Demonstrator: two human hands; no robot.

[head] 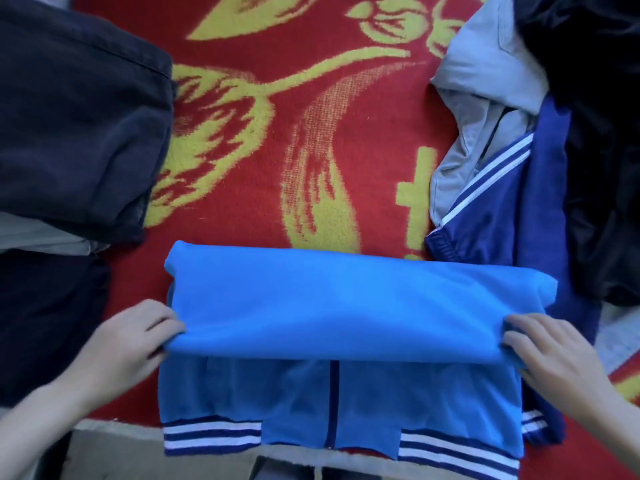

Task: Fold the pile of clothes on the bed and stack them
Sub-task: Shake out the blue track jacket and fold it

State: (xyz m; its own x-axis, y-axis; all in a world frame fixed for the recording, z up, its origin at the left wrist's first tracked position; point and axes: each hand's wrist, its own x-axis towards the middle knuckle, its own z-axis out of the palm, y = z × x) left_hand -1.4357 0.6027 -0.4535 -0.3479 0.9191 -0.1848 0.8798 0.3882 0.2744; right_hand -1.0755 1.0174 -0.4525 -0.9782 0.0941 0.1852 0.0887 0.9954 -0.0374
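Two bare hands and forearms

The left hand [128, 337] enters from the lower left of the frame, the right hand [550, 348] from the lower right. Both forearms are uncovered as far as the frame edges: no sleeves, gloves, rings, watch or bands show on either.

The left hand [133, 341] reaches in from the lower left on a bare forearm, knuckles up, fingers curled and pinched shut on the cloth edge at its fingertips. The right hand [550, 351] mirrors it from the lower right, back of the hand up, fingers bent and closed in the same grip. Both hands sit level, well apart, wrists angled inward.
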